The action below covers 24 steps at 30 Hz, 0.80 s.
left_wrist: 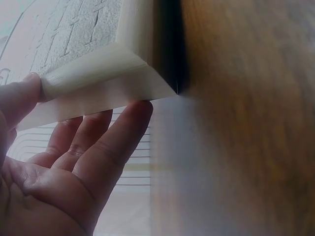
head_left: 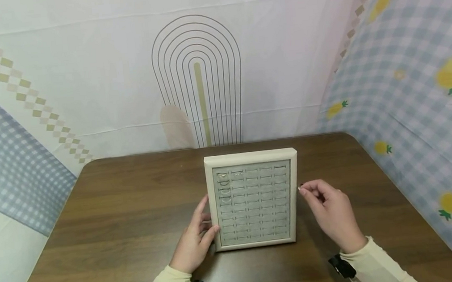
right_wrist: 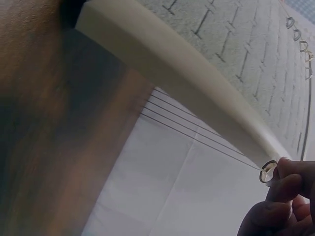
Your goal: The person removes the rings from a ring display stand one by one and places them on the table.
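A ring display board (head_left: 254, 208) with a cream frame and a grey slotted pad stands upright on the table. Several rings (head_left: 225, 190) sit in its left column, and one more ring (head_left: 238, 174) is in the top row beside them. My left hand (head_left: 196, 240) holds the board's left side, thumb on the front edge and the other fingers along the side and behind. Just off the right side, my right hand (head_left: 330, 208) pinches a gold-coloured ring (right_wrist: 267, 172) between thumb and fingertips.
The brown wooden table (head_left: 134, 202) spreads around the board. Behind it hangs a white cloth (head_left: 115, 70) with arch lines, and a blue checked cloth (head_left: 417, 111) borders the right side. Dark wrist straps (head_left: 342, 266) are on both sleeves.
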Tool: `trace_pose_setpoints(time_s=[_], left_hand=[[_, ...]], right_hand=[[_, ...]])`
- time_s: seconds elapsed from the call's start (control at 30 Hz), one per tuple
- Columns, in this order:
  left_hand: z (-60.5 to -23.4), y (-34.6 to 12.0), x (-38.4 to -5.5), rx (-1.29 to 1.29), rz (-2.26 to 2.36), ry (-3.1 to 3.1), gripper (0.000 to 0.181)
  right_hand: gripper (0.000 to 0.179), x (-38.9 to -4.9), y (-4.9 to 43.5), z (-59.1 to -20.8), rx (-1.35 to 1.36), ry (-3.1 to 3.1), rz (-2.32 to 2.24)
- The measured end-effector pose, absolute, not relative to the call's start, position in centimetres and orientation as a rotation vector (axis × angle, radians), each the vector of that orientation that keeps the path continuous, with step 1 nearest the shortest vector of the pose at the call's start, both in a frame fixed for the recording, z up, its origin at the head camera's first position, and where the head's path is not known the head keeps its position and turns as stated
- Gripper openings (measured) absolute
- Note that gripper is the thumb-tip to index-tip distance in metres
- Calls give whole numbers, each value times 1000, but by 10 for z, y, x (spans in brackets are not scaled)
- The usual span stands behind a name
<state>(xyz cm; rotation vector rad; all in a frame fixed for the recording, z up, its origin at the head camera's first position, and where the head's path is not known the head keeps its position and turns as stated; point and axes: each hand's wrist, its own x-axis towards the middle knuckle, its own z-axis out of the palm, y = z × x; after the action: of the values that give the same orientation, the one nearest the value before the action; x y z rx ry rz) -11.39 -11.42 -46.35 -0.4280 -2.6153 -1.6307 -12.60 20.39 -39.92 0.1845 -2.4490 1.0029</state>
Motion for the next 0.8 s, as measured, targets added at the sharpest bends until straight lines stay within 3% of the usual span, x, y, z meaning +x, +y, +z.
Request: trace_pose_setpoints(time_s=[0.8], left_hand=[[-463,-112,-112,-414,-1602,-2631,81]], right_hand=[[6,-127,219,-432,117,-2559,930]])
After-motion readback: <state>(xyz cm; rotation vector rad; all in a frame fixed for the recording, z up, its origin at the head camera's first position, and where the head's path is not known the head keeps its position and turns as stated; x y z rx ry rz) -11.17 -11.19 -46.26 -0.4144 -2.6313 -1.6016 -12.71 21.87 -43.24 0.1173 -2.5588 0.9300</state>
